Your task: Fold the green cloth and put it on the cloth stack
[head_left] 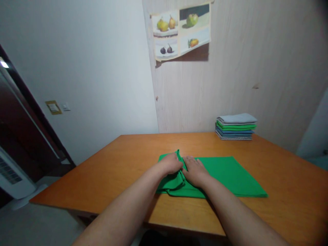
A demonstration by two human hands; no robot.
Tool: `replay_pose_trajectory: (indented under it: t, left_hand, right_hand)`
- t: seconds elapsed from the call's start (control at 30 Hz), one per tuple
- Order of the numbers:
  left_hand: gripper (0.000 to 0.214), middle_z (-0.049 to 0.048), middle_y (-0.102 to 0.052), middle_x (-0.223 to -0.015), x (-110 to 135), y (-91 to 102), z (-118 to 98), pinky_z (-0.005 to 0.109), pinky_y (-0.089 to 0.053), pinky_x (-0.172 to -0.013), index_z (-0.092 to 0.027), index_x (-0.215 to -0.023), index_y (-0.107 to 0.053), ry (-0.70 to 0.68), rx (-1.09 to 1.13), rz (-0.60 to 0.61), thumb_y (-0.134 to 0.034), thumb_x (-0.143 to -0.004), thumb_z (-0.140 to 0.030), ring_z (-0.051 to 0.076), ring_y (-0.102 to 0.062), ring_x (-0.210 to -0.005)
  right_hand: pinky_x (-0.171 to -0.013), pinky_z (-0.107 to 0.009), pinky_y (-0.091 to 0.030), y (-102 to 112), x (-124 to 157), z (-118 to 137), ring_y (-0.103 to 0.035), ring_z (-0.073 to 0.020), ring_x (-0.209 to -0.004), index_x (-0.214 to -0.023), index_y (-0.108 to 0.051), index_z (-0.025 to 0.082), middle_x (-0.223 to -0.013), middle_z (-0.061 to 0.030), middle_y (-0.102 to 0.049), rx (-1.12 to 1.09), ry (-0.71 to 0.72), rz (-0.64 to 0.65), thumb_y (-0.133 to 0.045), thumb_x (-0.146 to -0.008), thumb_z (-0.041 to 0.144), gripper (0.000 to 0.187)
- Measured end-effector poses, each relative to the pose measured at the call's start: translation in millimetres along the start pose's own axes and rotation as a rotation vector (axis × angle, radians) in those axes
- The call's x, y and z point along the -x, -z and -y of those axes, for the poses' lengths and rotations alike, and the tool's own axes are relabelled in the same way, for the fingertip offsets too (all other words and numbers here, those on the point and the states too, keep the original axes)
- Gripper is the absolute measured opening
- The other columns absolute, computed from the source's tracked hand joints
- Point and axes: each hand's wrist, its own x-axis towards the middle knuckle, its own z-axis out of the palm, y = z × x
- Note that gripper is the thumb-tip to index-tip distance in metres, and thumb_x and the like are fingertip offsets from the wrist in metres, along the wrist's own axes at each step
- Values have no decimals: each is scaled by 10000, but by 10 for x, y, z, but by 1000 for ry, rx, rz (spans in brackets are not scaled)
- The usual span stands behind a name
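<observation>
A green cloth lies spread on the orange wooden table, its left part bunched into a fold. My left hand is closed on that raised left fold. My right hand rests flat on the cloth right beside it, fingers pointing away from me. Both forearms reach in from the near edge.
A stack of folded cloths, grey, green and blue, sits at the table's far right against a pale wood-grain wall. A fruit poster hangs above. A dark doorway and a white appliance stand at the left.
</observation>
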Motion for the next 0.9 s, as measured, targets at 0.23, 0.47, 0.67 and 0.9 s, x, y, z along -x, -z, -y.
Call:
replay_pose_trajectory:
  t: [0.23, 0.47, 0.67, 0.9]
  left_hand:
    - [207, -19, -556, -486, 13, -55, 64, 242, -348, -446, -212, -616, -528, 0, 66, 31, -648, -729, -337, 150, -534, -451]
    - [278, 0, -605, -642, -73, 152, 271, 230, -392, -514, -210, -730, -484, -140, 290, -287, -450, -907, -422, 121, -549, -528]
    - [243, 19, -626, -753, -59, 210, 563, 280, -445, -708, -209, -748, -574, -292, 186, -491, -491, -903, -376, 179, -591, -772]
    - [411, 109, -608, -1367, 51, -27, 648, 413, -376, -1104, -194, -1276, -623, -551, -162, -261, -399, -980, -372, 245, -529, -1282]
  right_hand:
    - [-1185, -490, -154, 9, 7, -15, -250, -301, -1474, -1522, -348, 102, -1583, -174, -314, -26, 17, -11, -388, -956, 414, 647]
    - [-1182, -479, -162, 34, 11, -12, -270, -291, -1467, -1525, -351, 136, -1581, -159, -330, -47, 13, 1, -380, -962, 332, 596]
    - [-1163, -477, -215, 63, 11, -25, -351, -284, -1429, -1470, -447, 164, -1534, -152, -417, -108, 36, -47, -396, -959, 310, 535]
    - [-1018, -340, -422, 110, -18, -111, -615, -240, -1180, -1256, -659, 156, -1265, -129, -676, -300, 55, -240, -377, -951, 286, 436]
